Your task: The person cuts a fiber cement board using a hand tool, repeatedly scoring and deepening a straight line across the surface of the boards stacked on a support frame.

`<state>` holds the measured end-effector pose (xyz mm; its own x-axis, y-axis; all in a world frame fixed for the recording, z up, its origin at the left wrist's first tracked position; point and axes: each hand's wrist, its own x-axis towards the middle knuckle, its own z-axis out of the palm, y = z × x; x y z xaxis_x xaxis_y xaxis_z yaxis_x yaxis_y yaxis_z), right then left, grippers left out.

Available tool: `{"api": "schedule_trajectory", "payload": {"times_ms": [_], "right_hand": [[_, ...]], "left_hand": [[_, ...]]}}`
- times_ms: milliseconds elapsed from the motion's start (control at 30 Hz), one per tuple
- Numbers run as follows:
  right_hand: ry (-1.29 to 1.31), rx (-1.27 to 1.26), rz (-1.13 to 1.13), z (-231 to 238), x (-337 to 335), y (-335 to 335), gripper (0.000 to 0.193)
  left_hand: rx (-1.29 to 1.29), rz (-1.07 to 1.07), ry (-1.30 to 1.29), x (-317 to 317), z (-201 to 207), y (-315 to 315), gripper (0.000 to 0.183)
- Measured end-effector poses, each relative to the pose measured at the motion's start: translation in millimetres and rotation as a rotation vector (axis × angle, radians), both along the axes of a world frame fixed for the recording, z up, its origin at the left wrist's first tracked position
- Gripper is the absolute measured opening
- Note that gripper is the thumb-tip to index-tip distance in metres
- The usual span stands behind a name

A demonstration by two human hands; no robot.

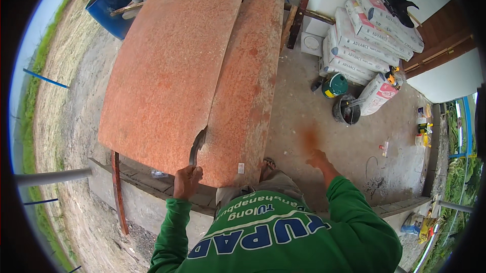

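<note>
My left hand (187, 181) is closed around the lower end of a narrow, dark, curved strip (197, 146) at the near edge of a large reddish-orange board (167, 80). The strip's upper end meets a long seam running away across the board; whether it is a tool or part of the board I cannot tell. Right of the seam lies a second reddish section (248, 86), with a small white label (241, 168) near its front edge. Over the floor to the right, my right hand (320, 160) is held apart from the board, fingers partly stretched, nothing visible in it.
Stacked cement bags (354, 45) stand at the back right, beside a green pail (335, 86) and a black bucket (347, 110). A blue drum (109, 10) is far left. A low block wall (136, 187) runs under the board's near left side. An orange-brown blur hangs beyond my right hand.
</note>
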<state>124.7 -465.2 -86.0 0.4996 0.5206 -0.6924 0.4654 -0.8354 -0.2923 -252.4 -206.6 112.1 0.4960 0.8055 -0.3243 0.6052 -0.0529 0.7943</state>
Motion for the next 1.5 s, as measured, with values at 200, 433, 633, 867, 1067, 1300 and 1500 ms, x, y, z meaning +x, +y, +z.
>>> {"api": "schedule_trajectory", "payload": {"times_ms": [200, 433, 633, 867, 1067, 1300, 1500], "right_hand": [[0.073, 0.129, -0.129, -23, 5, -42, 0.050], [0.323, 0.170, -0.383, 50, -32, -77, 0.051], [0.247, 0.169, -0.507, 5, -79, -116, 0.051], [0.203, 0.159, -0.641, -6, -132, -135, 0.051], [0.139, 0.178, -0.608, -76, -163, -147, 0.052], [0.088, 0.164, -0.534, -35, -141, -119, 0.053], [0.024, 0.197, -0.389, -18, -110, -73, 0.052]], "left_hand": [[-0.173, -0.937, -0.894, 202, 157, -54, 0.092], [-0.110, -1.320, -1.397, 289, 216, -144, 0.089], [-0.002, -1.651, -1.375, 328, 209, -178, 0.084], [-0.537, -1.761, -1.439, 314, 205, -201, 0.084], [-0.732, -1.615, -1.392, 254, 187, -185, 0.096], [-0.366, -1.630, -1.606, 173, 226, -156, 0.108], [0.130, -1.712, -1.235, 120, 273, -95, 0.106]]}}
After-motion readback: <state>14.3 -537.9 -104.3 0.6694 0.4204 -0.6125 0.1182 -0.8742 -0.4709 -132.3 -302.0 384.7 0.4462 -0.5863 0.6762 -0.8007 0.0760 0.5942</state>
